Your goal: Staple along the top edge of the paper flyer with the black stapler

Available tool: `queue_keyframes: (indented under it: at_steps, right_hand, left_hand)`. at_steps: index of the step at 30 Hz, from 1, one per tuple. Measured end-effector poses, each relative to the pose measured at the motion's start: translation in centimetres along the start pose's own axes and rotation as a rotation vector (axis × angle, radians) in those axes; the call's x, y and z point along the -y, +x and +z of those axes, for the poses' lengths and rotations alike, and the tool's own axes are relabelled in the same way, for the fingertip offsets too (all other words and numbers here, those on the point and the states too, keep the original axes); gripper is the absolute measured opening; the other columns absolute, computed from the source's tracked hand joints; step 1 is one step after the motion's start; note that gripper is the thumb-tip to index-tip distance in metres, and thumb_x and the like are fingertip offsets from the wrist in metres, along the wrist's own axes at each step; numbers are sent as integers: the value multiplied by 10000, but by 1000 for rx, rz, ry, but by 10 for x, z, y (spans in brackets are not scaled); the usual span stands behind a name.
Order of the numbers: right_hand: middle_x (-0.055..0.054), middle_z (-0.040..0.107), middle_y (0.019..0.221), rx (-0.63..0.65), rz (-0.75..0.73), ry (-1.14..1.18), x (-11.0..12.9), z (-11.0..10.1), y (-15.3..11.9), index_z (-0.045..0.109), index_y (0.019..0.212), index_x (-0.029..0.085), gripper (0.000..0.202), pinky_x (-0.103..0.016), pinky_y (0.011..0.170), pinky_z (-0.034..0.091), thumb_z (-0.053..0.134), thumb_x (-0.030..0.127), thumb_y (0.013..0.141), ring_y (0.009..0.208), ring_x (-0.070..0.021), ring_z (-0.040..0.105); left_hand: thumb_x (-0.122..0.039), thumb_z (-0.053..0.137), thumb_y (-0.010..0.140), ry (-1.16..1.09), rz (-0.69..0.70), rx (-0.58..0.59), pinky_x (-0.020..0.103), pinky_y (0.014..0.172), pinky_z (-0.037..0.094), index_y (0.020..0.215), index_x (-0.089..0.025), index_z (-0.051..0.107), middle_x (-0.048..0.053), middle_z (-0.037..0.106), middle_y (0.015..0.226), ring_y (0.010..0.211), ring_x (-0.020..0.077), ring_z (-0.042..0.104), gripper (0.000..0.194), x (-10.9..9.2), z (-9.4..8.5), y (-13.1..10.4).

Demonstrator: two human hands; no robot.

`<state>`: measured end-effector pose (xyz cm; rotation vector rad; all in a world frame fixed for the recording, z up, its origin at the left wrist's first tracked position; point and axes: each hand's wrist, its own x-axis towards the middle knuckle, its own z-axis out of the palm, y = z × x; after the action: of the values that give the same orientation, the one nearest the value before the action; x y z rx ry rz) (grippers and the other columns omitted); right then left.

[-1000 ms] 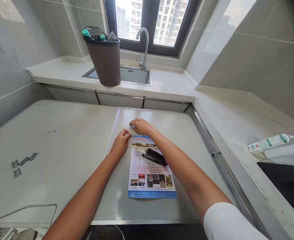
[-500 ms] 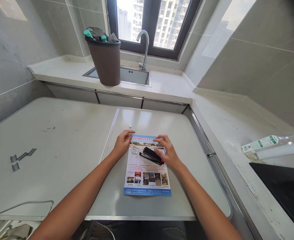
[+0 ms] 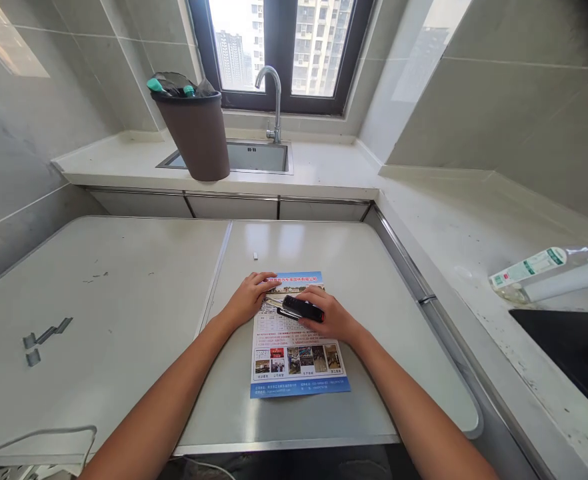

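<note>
A printed flyer [image 3: 294, 335] with a blue bottom band lies flat on the folding table [image 3: 374, 267]. On it rests a black stapler [image 3: 301, 307], its thin silver part sticking out to the left. My right hand [image 3: 336, 316] is closed around the stapler's right end, thumb below and fingers above. My left hand [image 3: 248, 298] lies over the flyer's upper left edge, fingers stretched across the paper. Its thumb is close to the silver tip; whether they touch I cannot tell.
Broken staple strips [image 3: 49, 333] lie on the table's left side, and a small pale piece [image 3: 255, 256] sits beyond the flyer. A brown bin [image 3: 194, 137] stands by the sink [image 3: 261, 157]. A clear bottle [image 3: 539, 270] lies on the right counter.
My right hand has come down and closed on the stapler. My left hand has moved right onto the flyer, near the stapler's silver end. The view has shifted slightly.
</note>
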<state>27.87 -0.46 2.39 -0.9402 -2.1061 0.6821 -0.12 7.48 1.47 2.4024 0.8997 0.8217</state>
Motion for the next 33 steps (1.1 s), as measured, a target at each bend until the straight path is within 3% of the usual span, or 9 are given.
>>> queue_keyframes:
  at_steps: [5, 10, 13, 18, 21, 23, 28, 33]
  right_hand:
    - [-75, 714, 1137, 20, 31, -45, 0, 0, -1, 608, 1322, 269, 480, -421, 911, 545, 753, 212, 869, 1036, -257, 661]
    - [-80, 722, 1130, 12, -17, -74, 3, -3, -1, 602, 1323, 256, 459, -412, 904, 541, 728, 212, 884, 1027, -256, 659]
    - [-81, 723, 1090, 10, -29, -85, 4, -4, 0, 614, 1298, 246, 426, -394, 870, 544, 725, 223, 887, 992, -249, 664]
    - [-80, 726, 1103, 4, -36, -76, 1, -4, -1, 610, 1307, 250, 434, -403, 881, 545, 725, 223, 889, 1000, -251, 664]
    - [-82, 727, 1103, -3, -37, -63, -2, -3, -2, 608, 1321, 262, 442, -419, 882, 549, 724, 243, 894, 999, -260, 665]
    - [-86, 726, 1103, -3, -30, -58, -3, -2, -2, 612, 1323, 265, 435, -419, 873, 555, 721, 260, 902, 999, -261, 668]
    - [-86, 727, 1096, -3, -17, -59, -3, -3, -3, 620, 1322, 266, 419, -414, 866, 561, 712, 272, 914, 995, -257, 671]
    - [-83, 730, 1106, -1, -26, -54, -2, -3, -3, 614, 1340, 268, 436, -413, 881, 548, 712, 273, 915, 1007, -258, 672]
  left_hand:
    - [-206, 477, 1044, 87, -13, 30, 426, 963, 541, 1132, -235, 729, 83, 710, 1145, 1088, 246, 605, 269, 3, 6, 0]
    - [-196, 479, 1042, 120, 4, 96, 440, 986, 517, 1108, -230, 681, 76, 699, 1242, 1107, 248, 598, 216, -2, 3, 2]
    - [-192, 480, 1035, 75, -13, 95, 421, 967, 529, 1102, -228, 668, 73, 706, 1142, 1085, 240, 611, 203, -6, 2, 3]
    - [-266, 617, 978, -115, -149, -96, 371, 892, 595, 1207, -243, 710, 74, 639, 1173, 960, 192, 670, 248, -7, -1, 2]
    - [-376, 741, 897, -325, -279, -268, 338, 744, 635, 1102, -228, 782, 65, 610, 1128, 811, 159, 690, 256, -4, -3, 3]
    - [-423, 796, 843, -437, -339, -320, 310, 656, 626, 965, -207, 804, 51, 620, 1034, 706, 136, 676, 248, -3, -4, 3]
    - [-452, 759, 879, -580, -374, -275, 280, 615, 574, 832, -182, 738, 32, 689, 831, 600, 129, 657, 275, -4, -5, 5]
    - [-432, 785, 867, -687, -397, -256, 276, 589, 548, 1091, -199, 736, -12, 694, 675, 572, 141, 645, 327, -12, -4, 4]
